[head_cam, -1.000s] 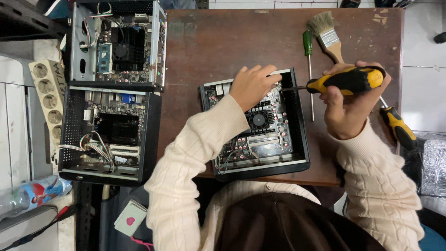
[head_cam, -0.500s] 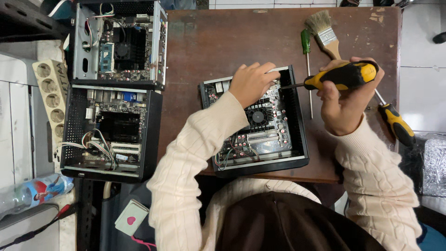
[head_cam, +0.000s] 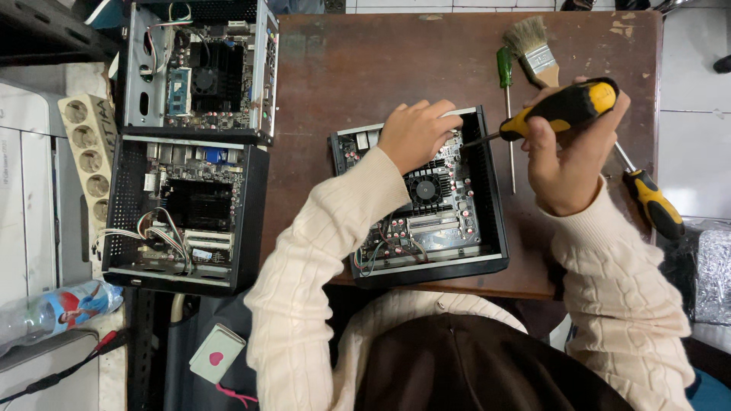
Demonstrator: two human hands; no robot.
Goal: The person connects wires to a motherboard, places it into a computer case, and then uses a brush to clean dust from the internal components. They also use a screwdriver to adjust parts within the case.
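A small black open-topped computer case [head_cam: 487, 190] with a green circuit board and a round black fan inside lies on the brown wooden counter [head_cam: 350, 68], near its front edge, directly before the person. The left hand [head_cam: 415, 135] rests curled over the far corner of the board, fingers bent down onto the components; whether it pinches anything there cannot be told. The right hand [head_cam: 567, 160] is just beside the case, off its right wall and raised above the counter, clenched around the yellow-and-black handle of a screwdriver [head_cam: 560, 110]. The tool lies almost level, its thin metal shaft pointing left over the case's rim, the tip ending close by the left hand's fingers.

Beyond the right hand, on the counter, lie a slim green-handled screwdriver [head_cam: 505, 76] and a wooden-handled paintbrush with pale bristles [head_cam: 533, 46]. A second yellow-and-black screwdriver [head_cam: 651, 202] lies at the counter's right edge, partly hidden by the wrist. Well apart to the left sit two larger open computer cases: a silver one [head_cam: 198, 68] farther away and a black one [head_cam: 183, 213] nearer. A beige power strip [head_cam: 85, 152] stands beside them.
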